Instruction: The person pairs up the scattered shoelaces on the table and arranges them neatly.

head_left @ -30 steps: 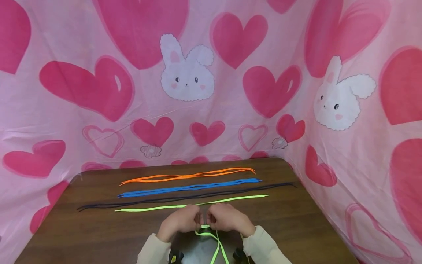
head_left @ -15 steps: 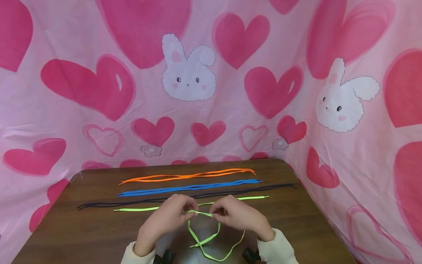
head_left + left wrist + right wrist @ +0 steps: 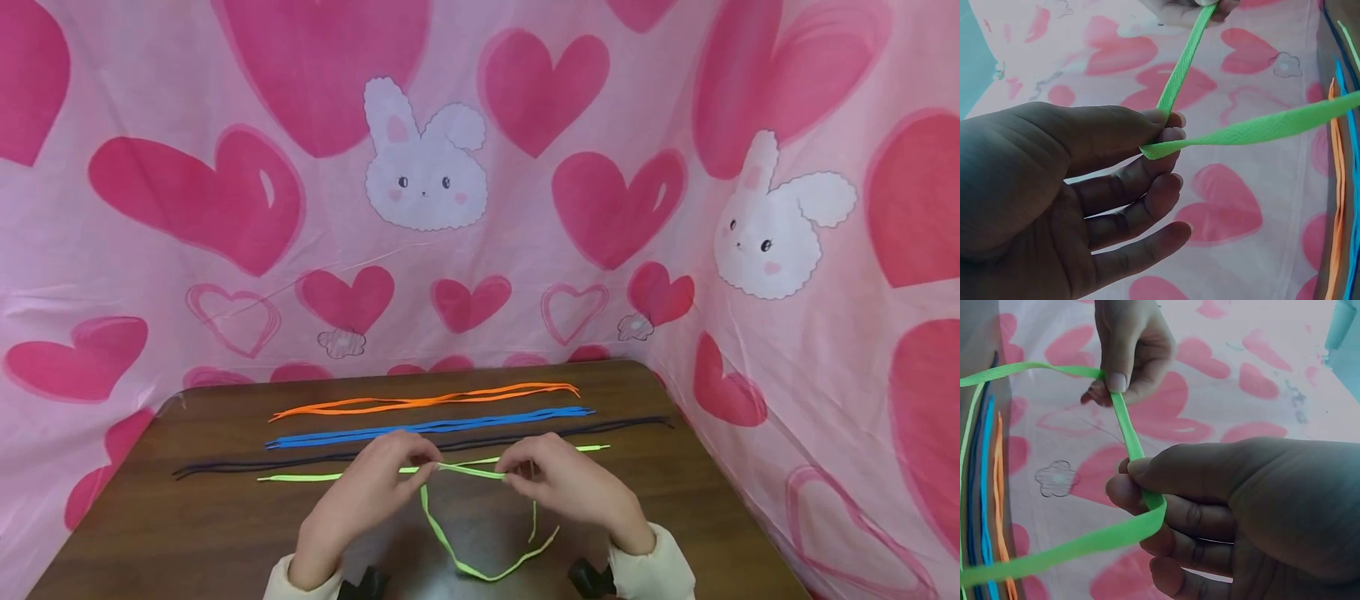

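Note:
Between my two hands a flat neon-green shoelace (image 3: 468,471) is stretched above the table, its loose part hanging in a curve toward me. My left hand (image 3: 375,483) pinches it between thumb and forefinger; the left wrist view shows the lace (image 3: 1241,129) turning at those fingertips. A short way to the right, my right hand (image 3: 570,479) pinches the same lace, and in the right wrist view the lace (image 3: 1072,547) folds over its fingers. Behind the hands a second green shoelace (image 3: 300,477) lies on the table, partly covered by them.
Farther back on the brown table (image 3: 187,533) lie dark navy laces (image 3: 247,465), blue laces (image 3: 337,436) and orange laces (image 3: 420,402), in roughly parallel rows. A pink cloth (image 3: 517,250) with hearts and rabbits hangs behind and to the right.
My hands have moved apart and slightly forward from close together near the table's front. The held lace has gone from bunched and crossed to a stretched span with a hanging curve.

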Tool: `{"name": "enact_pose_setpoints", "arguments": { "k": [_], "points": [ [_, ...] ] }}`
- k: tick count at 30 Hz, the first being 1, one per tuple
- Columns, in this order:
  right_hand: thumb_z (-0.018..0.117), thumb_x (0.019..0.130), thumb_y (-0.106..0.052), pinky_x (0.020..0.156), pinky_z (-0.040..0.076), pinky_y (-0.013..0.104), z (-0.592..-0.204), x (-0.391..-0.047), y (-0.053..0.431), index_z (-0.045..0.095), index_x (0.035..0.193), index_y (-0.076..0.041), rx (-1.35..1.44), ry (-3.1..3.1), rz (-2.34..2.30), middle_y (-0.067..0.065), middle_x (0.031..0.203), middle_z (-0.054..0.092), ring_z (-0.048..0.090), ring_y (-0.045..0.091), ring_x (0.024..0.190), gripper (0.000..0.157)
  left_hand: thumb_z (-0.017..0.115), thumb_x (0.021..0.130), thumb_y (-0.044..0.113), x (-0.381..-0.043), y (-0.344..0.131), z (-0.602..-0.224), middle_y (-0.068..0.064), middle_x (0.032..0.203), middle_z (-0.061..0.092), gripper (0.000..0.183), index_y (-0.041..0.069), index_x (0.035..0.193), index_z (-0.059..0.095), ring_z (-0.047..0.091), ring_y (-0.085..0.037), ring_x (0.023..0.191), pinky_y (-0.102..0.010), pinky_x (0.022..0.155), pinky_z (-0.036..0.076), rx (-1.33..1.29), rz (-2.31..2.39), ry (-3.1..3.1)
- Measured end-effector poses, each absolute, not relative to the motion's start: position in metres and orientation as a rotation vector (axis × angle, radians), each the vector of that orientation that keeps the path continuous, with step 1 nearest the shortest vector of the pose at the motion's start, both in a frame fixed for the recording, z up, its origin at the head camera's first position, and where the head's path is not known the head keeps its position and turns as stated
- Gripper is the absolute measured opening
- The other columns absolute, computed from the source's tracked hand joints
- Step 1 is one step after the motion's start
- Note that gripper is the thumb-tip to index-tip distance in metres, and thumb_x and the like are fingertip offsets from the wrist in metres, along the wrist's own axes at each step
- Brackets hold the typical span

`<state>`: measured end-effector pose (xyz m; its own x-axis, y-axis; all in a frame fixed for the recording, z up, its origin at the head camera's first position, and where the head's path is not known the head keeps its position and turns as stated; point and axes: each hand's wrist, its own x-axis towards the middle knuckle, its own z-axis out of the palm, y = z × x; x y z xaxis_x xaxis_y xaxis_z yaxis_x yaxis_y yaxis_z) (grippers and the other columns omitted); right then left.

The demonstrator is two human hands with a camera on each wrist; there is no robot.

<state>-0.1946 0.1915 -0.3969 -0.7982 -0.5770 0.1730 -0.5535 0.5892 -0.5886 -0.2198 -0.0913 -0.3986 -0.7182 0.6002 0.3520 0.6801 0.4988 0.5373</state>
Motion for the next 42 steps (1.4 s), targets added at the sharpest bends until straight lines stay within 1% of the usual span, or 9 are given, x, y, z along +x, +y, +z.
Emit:
{"name": "enact_pose_setpoints", "arguments": {
  "k": [4,8,13,17,21,24,31,37,42],
  "points": [
    [0.073,0.094,-0.011,0.07,0.052,0.021,-0.395,-0.192,0.199,0.077,0.101,-0.019,-0.993,2.819,-1.013,-0.017,0.088,0.069,0.055,-0.001,0.076,0.012,0.075,0.09,0.007,-0.215,-0.099,-0.394,0.015,0.092,0.071,0.013,0.02,0.093,0.076,0.064,-0.006,0.091,-0.033,0.081,0.056,-1.074,-1.039,-2.594],
    [0.073,0.094,-0.012,0.072,0.053,0.022,-0.392,-0.19,0.206,0.077,0.101,-0.021,-0.983,2.861,-1.042,-0.016,0.091,0.07,0.057,0.0,0.079,0.012,0.077,0.088,0.003,-0.213,-0.106,-0.391,0.017,0.091,0.07,0.021,0.023,0.094,0.076,0.062,-0.004,0.089,-0.028,0.077,0.056,-1.047,-1.062,-2.54],
    [0.074,0.093,-0.011,0.075,0.055,0.025,-0.387,-0.19,0.215,0.078,0.103,-0.019,-1.014,2.907,-1.066,-0.012,0.096,0.074,0.062,0.002,0.085,0.013,0.078,0.087,0.005,-0.21,-0.113,-0.386,0.019,0.093,0.069,0.022,0.025,0.095,0.076,0.061,-0.002,0.091,-0.025,0.077,0.056,-0.988,-1.038,-2.528],
    [0.074,0.093,-0.01,0.079,0.057,0.028,-0.383,-0.189,0.222,0.078,0.105,-0.019,-0.963,2.905,-1.107,-0.012,0.1,0.074,0.064,0.003,0.09,0.015,0.081,0.085,0.006,-0.208,-0.118,-0.383,0.018,0.092,0.069,0.02,0.023,0.095,0.076,0.06,-0.002,0.088,-0.027,0.074,0.055,-0.931,-0.982,-2.474],
    [0.072,0.095,-0.014,0.077,0.057,0.028,-0.38,-0.187,0.23,0.077,0.104,-0.021,-0.911,2.907,-1.138,-0.012,0.097,0.073,0.063,0.003,0.086,0.013,0.082,0.083,0.004,-0.206,-0.123,-0.38,0.019,0.093,0.068,0.021,0.02,0.096,0.076,0.06,-0.001,0.089,-0.027,0.074,0.055,-0.919,-0.955,-2.395],
    [0.072,0.095,-0.016,0.075,0.056,0.026,-0.379,-0.186,0.237,0.077,0.104,-0.022,-0.912,2.926,-1.154,-0.012,0.094,0.073,0.063,0.005,0.081,0.012,0.082,0.082,0.002,-0.207,-0.128,-0.38,0.018,0.094,0.07,0.022,0.017,0.097,0.077,0.061,-0.002,0.089,-0.022,0.075,0.052,-0.919,-0.946,-2.342],
    [0.074,0.094,-0.023,0.078,0.057,0.028,-0.376,-0.183,0.251,0.077,0.107,-0.024,-0.862,2.974,-1.167,-0.011,0.094,0.073,0.065,0.005,0.081,0.014,0.081,0.079,-0.005,-0.213,-0.136,-0.38,0.011,0.094,0.073,0.028,0.013,0.099,0.077,0.064,-0.008,0.091,-0.012,0.08,0.046,-0.903,-0.939,-2.271],
    [0.076,0.091,-0.015,0.07,0.055,0.026,-0.374,-0.182,0.26,0.078,0.105,-0.02,-0.85,3.025,-1.183,-0.01,0.09,0.072,0.062,0.005,0.075,0.015,0.081,0.079,-0.006,-0.216,-0.143,-0.38,0.009,0.093,0.073,0.027,0.011,0.099,0.077,0.065,-0.011,0.093,-0.012,0.085,0.045,-0.853,-0.916,-2.247],
    [0.076,0.09,-0.011,0.07,0.057,0.027,-0.373,-0.183,0.265,0.078,0.104,-0.02,-0.781,3.034,-1.199,-0.008,0.092,0.073,0.062,0.006,0.076,0.017,0.081,0.078,-0.007,-0.215,-0.149,-0.378,0.006,0.094,0.074,0.027,0.009,0.099,0.077,0.065,-0.013,0.093,-0.012,0.081,0.044,-0.787,-0.909,-2.261]
  ]
}}
